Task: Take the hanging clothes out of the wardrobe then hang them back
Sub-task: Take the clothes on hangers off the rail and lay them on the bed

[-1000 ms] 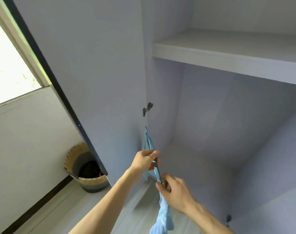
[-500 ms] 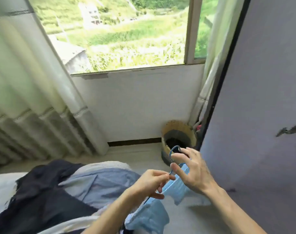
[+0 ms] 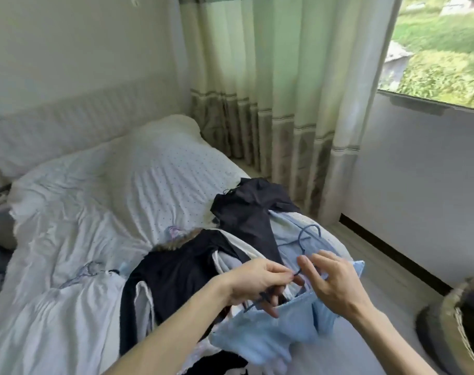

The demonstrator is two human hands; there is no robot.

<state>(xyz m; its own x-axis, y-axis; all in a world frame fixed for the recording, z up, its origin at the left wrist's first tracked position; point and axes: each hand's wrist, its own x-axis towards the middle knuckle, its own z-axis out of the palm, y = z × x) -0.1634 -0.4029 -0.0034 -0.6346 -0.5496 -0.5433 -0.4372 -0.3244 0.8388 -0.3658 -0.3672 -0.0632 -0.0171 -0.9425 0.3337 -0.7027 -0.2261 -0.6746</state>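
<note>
- Your light blue garment [image 3: 265,339] is the nearest item. It sags below and between both hands, on your side of them, bunched and not spread.
- Your left hand [image 3: 257,286] has its thumb and fingers curled in a pinch on the thin blue hanger [image 3: 254,303] at the garment's neck. This is the only firm hold seen.
- Your right hand [image 3: 338,289] is just beside the left, palm down over the garment's upper edge. Its fingers look spread and loose, and no closed grip on cloth or wire is visible.
- Key relation: the hanger's visible wire slants from low left up to the right and passes under the left hand. The left hand therefore controls it, and the right is free to guide.
- The pile of clothes [image 3: 246,212] lies just beyond both hands, at the near corner of the bed [image 3: 95,207]. It holds dark and pale garments, and a second hanger [image 3: 311,226] rests on top.
- Judgement: the garment is out of the wardrobe and about to be set down. The move is a short forward lay onto the pile.
- Risk, as judged: the two hangers may tangle.
- The woven basket [image 3: 452,328] stands on the floor at lower right, well apart.
- The curtain [image 3: 271,90] and window [image 3: 441,55] are furthest off. The wardrobe is not in view.
</note>
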